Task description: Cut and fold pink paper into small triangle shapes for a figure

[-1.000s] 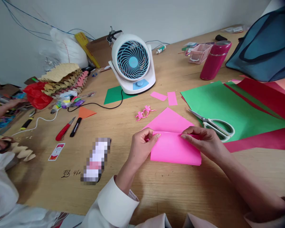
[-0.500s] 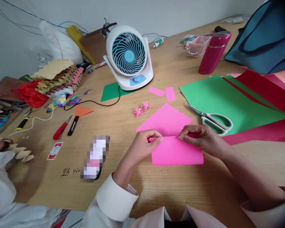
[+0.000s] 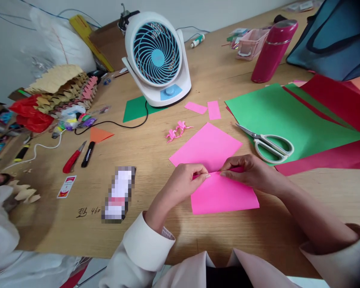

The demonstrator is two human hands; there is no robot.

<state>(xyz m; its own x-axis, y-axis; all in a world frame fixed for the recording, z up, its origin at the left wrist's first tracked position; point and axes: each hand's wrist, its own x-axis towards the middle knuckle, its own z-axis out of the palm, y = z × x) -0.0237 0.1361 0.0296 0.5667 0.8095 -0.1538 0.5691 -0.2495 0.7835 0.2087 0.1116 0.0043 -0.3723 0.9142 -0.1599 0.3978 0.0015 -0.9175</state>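
A bright pink paper is pinched along its top edge by both hands. My left hand grips that edge between thumb and fingers, and my right hand pinches it a little to the right. Just beyond lies a lighter pink sheet, flat on the wood. White-handled scissors rest partly on a green sheet at the right. Small cut pink paper shapes and two pink paper strips lie farther back.
A fan stands at the back, and a magenta bottle at the back right. Left of my hands are a phone, a red knife and a black cutter. A person's white sleeve is at the far left.
My two hands have come closer together along the paper's top edge, my right hand shifting slightly left. The whole view has also shifted a little.
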